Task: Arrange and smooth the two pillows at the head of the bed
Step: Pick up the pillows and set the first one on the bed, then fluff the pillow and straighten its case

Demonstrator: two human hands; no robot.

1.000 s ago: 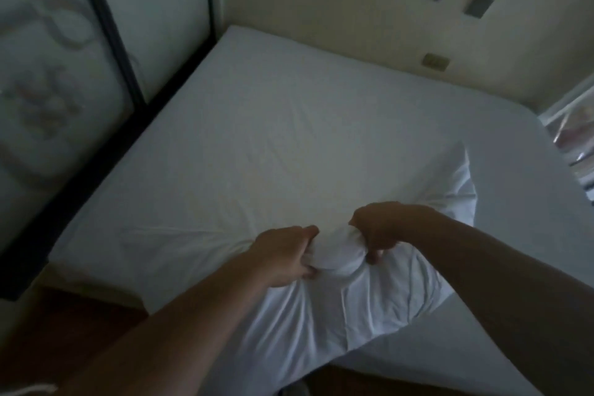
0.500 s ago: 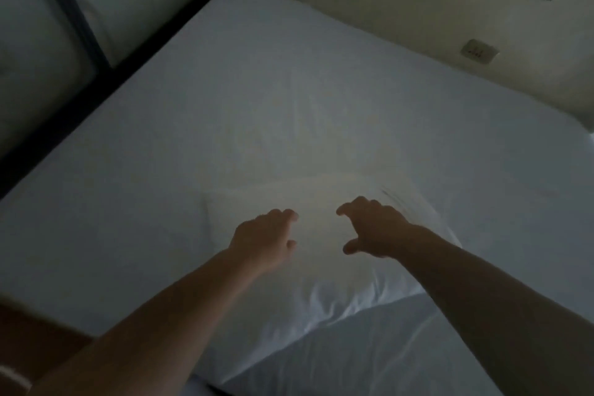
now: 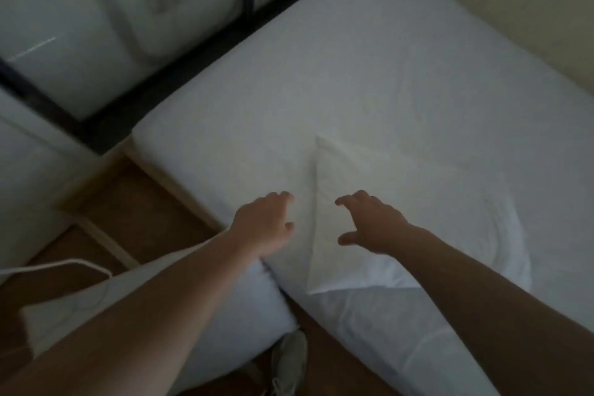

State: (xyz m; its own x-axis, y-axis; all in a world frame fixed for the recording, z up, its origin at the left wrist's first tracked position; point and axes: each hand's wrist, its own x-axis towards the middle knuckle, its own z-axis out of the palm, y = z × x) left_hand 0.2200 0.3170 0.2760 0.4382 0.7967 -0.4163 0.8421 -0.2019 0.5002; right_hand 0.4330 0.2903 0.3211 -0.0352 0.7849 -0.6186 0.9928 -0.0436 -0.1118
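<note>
Our left hand [image 3: 265,223] and right hand [image 3: 369,222] spread open, holding nothing, over the plump white fabric pillow [image 3: 401,219], white-sheeted bed [image 3: 353,74] underneath

A plump white fabric pillow [image 3: 401,215] lies on the white-sheeted bed [image 3: 353,74], near its corner. The left hand [image 3: 263,228] reaches over the sheet just beside the pillow's edge, fingers loosely curled and holding nothing. The right hand [image 3: 369,222] spreads empty above the pillow. A second white pillow [image 3: 225,325] sits under the left forearm, beside the brown wooden floor [image 3: 135,212].
</note>
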